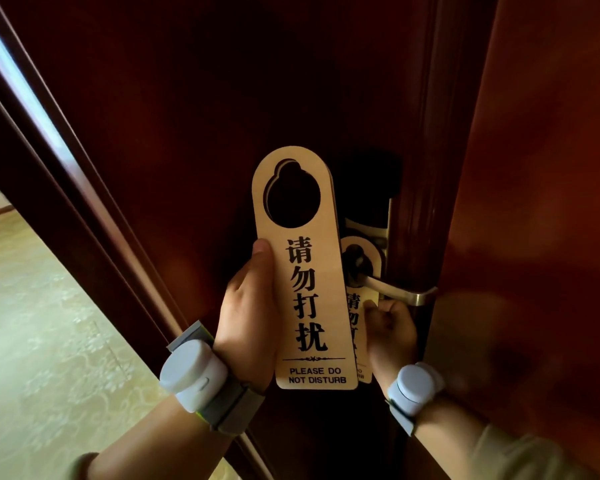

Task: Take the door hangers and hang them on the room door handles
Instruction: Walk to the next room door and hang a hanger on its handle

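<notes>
Hung hanger [358,271], centre-right of frame, sits over door handle [392,289]; right hand [392,332] fingers clamped on its lower part. Spare hangers [303,271], frame centre, clamped in left hand [248,320]. Judged: hanging step nearly done. Next: release, move to another door.

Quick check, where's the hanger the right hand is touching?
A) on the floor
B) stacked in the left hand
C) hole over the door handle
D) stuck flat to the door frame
C: the hanger at the right hand has its hole around the handle.
</notes>
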A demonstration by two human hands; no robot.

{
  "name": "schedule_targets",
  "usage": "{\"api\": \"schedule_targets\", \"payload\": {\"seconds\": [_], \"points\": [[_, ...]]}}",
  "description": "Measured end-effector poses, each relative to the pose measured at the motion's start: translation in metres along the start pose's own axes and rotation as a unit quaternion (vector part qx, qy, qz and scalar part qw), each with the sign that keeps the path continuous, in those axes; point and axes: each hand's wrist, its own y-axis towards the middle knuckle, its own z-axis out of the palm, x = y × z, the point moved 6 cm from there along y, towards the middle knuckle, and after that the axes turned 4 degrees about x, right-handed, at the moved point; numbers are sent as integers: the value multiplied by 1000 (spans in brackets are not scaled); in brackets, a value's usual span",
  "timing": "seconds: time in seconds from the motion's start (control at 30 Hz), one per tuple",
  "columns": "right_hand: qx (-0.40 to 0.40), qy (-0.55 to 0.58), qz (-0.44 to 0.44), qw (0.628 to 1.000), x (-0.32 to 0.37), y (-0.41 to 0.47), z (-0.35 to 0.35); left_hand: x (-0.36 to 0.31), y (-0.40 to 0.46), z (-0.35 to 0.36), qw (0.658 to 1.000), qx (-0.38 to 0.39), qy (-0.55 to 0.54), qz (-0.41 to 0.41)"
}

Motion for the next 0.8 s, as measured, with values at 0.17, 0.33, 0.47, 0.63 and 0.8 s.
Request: {"api": "schedule_targets", "payload": {"seconds": [0.17,0.33,0.47,0.63,0.8], "points": [[-39,-37,7,999,-9,13,2,-3,0,1,1000,5,-2,-9],[-44,-82,-14,996,-6,23,3,-1,3,1,1000,8,0,-16],[-47,-53,1,998,-9,28,4,0,3,2,1000,15,7,-10],[-75,-34,51,995,-18,26,-1,-1,2,2,1000,16,1,3],[-108,-22,79,991,-25,17,-7,-2,0,2,1000,16,-11,5]]}}
